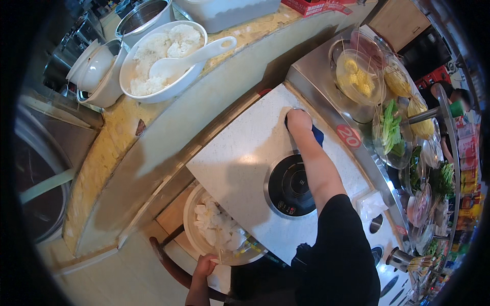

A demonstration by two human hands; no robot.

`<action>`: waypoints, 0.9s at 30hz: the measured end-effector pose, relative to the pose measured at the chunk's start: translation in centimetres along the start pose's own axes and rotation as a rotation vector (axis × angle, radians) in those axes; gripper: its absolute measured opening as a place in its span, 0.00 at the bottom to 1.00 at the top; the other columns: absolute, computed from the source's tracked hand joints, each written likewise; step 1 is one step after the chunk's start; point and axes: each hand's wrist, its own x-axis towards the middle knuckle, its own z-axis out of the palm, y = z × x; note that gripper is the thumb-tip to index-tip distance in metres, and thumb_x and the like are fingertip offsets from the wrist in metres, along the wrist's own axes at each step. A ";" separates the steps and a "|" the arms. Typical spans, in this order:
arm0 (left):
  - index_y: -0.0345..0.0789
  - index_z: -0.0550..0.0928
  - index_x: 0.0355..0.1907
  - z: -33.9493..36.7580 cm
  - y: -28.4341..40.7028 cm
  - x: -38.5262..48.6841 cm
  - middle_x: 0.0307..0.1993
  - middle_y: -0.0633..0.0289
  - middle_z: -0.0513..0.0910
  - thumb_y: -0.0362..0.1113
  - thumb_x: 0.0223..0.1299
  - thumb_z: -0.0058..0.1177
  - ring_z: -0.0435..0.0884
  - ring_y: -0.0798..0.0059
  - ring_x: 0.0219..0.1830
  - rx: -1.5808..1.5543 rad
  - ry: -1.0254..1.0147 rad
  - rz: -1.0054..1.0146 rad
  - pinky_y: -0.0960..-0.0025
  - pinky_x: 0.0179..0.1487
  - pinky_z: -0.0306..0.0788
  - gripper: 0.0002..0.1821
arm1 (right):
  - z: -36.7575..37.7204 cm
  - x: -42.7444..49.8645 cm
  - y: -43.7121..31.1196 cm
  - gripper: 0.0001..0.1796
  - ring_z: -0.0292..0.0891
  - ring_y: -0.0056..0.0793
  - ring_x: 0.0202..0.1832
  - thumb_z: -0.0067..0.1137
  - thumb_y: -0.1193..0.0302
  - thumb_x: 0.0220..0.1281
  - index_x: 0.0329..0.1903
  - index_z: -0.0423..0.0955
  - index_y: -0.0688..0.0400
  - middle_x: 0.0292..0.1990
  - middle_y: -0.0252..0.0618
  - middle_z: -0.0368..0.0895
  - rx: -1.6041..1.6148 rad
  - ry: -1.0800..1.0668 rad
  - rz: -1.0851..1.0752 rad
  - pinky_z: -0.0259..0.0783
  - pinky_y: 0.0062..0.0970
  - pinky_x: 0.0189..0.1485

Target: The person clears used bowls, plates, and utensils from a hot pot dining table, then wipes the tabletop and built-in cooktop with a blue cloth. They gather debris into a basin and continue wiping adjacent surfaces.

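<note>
My right hand point(299, 121) is pressed down at a round metal-rimmed opening in the white counter point(237, 160), with a dark blue cloth point(317, 136) bunched under and beside it; its fingertips are hidden. Below that arm a round black induction cooker point(287, 185) is set into the counter, partly covered by the forearm, a small red light showing. At the lower left, my left hand point(206, 264) grips the rim of a pale round basin point(188, 218). Crumpled white tissues point(216, 225) and some clear plastic fill the basin, which stands partly under the counter's edge.
A ledge point(111, 137) at the left holds a white bowl point(126, 72) of white food with a ladle point(191, 57). Along the right, a steel-edged shelf carries corn point(358, 78), leafy greens point(390, 128) and skewers point(421, 264). A curved wooden chair rail point(168, 264) lies near my left hand.
</note>
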 end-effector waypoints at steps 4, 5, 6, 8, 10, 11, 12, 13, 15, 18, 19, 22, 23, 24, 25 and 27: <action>0.21 0.74 0.47 0.6 0.0 0.0 0.42 0.48 0.80 0.21 0.51 0.49 0.82 0.57 0.41 -0.200 -0.014 -0.059 0.60 0.45 0.78 0.17 | -0.8 0.9 1.7 0.13 0.78 0.46 0.47 0.49 0.72 0.52 0.37 0.81 0.63 0.43 0.54 0.79 -0.081 -0.149 -0.223 0.72 0.38 0.50; 0.21 0.72 0.48 0.7 0.0 0.0 0.43 0.48 0.80 0.22 0.50 0.50 0.82 0.56 0.41 -0.162 0.061 -0.075 0.59 0.45 0.78 0.19 | -1.1 1.2 2.1 0.14 0.77 0.47 0.47 0.49 0.72 0.51 0.38 0.81 0.63 0.44 0.54 0.79 -0.059 -0.250 -0.248 0.72 0.38 0.50; 0.21 0.71 0.50 0.8 0.0 -0.1 0.44 0.48 0.79 0.22 0.48 0.51 0.82 0.56 0.40 -0.153 0.082 -0.059 0.58 0.45 0.78 0.22 | -1.2 1.5 2.4 0.15 0.77 0.48 0.48 0.50 0.72 0.51 0.39 0.80 0.63 0.44 0.55 0.79 -0.028 -0.317 -0.274 0.71 0.38 0.51; 0.21 0.70 0.51 0.7 0.0 -0.2 0.44 0.48 0.78 0.23 0.47 0.51 0.82 0.55 0.40 -0.144 0.093 -0.041 0.57 0.45 0.78 0.24 | -1.4 2.1 3.2 0.17 0.75 0.47 0.50 0.53 0.69 0.51 0.43 0.79 0.60 0.46 0.54 0.78 0.055 -0.385 -0.293 0.69 0.37 0.53; 0.22 0.70 0.51 0.5 0.2 -0.5 0.44 0.49 0.78 0.23 0.47 0.51 0.81 0.56 0.41 -0.160 0.048 -0.033 0.58 0.45 0.78 0.24 | -1.8 2.3 4.2 0.18 0.74 0.47 0.51 0.55 0.67 0.51 0.44 0.79 0.59 0.47 0.53 0.78 0.167 -0.345 -0.319 0.68 0.36 0.54; 0.22 0.71 0.51 0.4 0.3 -0.6 0.44 0.49 0.79 0.23 0.47 0.52 0.81 0.56 0.41 -0.121 0.070 -0.032 0.58 0.46 0.78 0.24 | -2.1 2.0 4.8 0.18 0.74 0.47 0.51 0.56 0.66 0.51 0.45 0.79 0.59 0.47 0.52 0.78 0.205 -0.354 -0.340 0.68 0.36 0.55; 0.22 0.71 0.51 0.3 0.4 -0.7 0.44 0.49 0.79 0.23 0.47 0.52 0.81 0.56 0.41 -0.094 0.061 -0.035 0.59 0.46 0.78 0.24 | -2.6 1.6 5.4 0.20 0.74 0.43 0.51 0.59 0.63 0.51 0.47 0.79 0.58 0.46 0.51 0.79 0.328 -0.327 -0.384 0.67 0.32 0.55; 0.22 0.71 0.51 0.2 0.6 -0.6 0.44 0.50 0.79 0.24 0.47 0.52 0.81 0.56 0.41 -0.057 0.127 -0.074 0.59 0.46 0.78 0.24 | -3.2 0.9 5.8 0.20 0.74 0.40 0.50 0.60 0.63 0.51 0.47 0.79 0.58 0.46 0.49 0.80 0.473 -0.342 -0.371 0.67 0.31 0.55; 0.23 0.74 0.46 0.1 0.8 -0.4 0.40 0.52 0.80 0.24 0.46 0.54 0.81 0.59 0.39 -0.067 0.106 -0.069 0.61 0.43 0.78 0.20 | -4.8 -1.5 6.9 0.19 0.75 0.36 0.49 0.60 0.64 0.53 0.47 0.79 0.57 0.45 0.47 0.80 0.703 -0.311 -0.300 0.67 0.29 0.54; 0.24 0.76 0.43 -0.3 0.8 -0.2 0.36 0.55 0.81 0.24 0.45 0.56 0.82 0.61 0.38 -0.087 0.134 -0.079 0.63 0.41 0.78 0.17 | -7.0 -6.9 6.8 0.17 0.75 0.27 0.45 0.62 0.68 0.54 0.47 0.79 0.59 0.43 0.40 0.82 0.941 -0.330 -0.153 0.67 0.25 0.53; 0.25 0.76 0.42 -0.5 0.8 -0.1 0.36 0.55 0.81 0.24 0.45 0.57 0.82 0.61 0.37 -0.141 0.072 -0.039 0.63 0.40 0.78 0.17 | -7.7 -8.2 6.4 0.16 0.76 0.30 0.46 0.61 0.69 0.54 0.47 0.79 0.57 0.43 0.40 0.82 0.859 -0.254 -0.116 0.68 0.26 0.53; 0.21 0.74 0.45 -1.4 0.6 0.2 0.44 0.48 0.79 0.23 0.48 0.51 0.81 0.56 0.41 0.457 -0.054 0.212 0.57 0.43 0.78 0.18 | -9.6 -7.4 4.1 0.15 0.77 0.38 0.45 0.60 0.72 0.52 0.45 0.81 0.52 0.43 0.40 0.81 0.595 0.351 -0.450 0.70 0.30 0.52; 0.20 0.73 0.46 -1.6 0.5 0.4 0.46 0.47 0.78 0.23 0.49 0.50 0.81 0.55 0.42 0.502 -0.058 0.207 0.55 0.44 0.78 0.18 | -9.8 -5.6 3.1 0.16 0.77 0.39 0.45 0.59 0.73 0.50 0.44 0.81 0.50 0.43 0.40 0.80 0.500 0.537 -0.564 0.71 0.31 0.51; 0.21 0.73 0.46 -1.7 0.5 0.6 0.47 0.47 0.78 0.24 0.49 0.51 0.81 0.55 0.43 0.537 -0.067 0.190 0.55 0.44 0.78 0.19 | -9.7 -3.7 2.2 0.15 0.75 0.38 0.48 0.58 0.73 0.50 0.44 0.81 0.50 0.46 0.38 0.79 0.340 0.570 -0.615 0.70 0.31 0.52; 0.21 0.73 0.47 -1.6 0.5 0.9 0.46 0.48 0.78 0.24 0.49 0.51 0.81 0.56 0.43 0.489 0.002 0.099 0.55 0.44 0.78 0.19 | -9.5 -1.6 1.7 0.15 0.73 0.38 0.51 0.56 0.73 0.51 0.43 0.81 0.50 0.50 0.35 0.78 0.183 0.634 -0.719 0.69 0.31 0.54; 0.21 0.74 0.46 -1.2 0.3 1.5 0.45 0.48 0.79 0.25 0.49 0.51 0.82 0.57 0.42 0.084 0.020 -0.001 0.56 0.44 0.78 0.18 | -8.3 1.2 2.2 0.15 0.68 0.33 0.58 0.52 0.72 0.52 0.44 0.80 0.53 0.54 0.32 0.75 -0.189 0.588 -0.796 0.63 0.31 0.61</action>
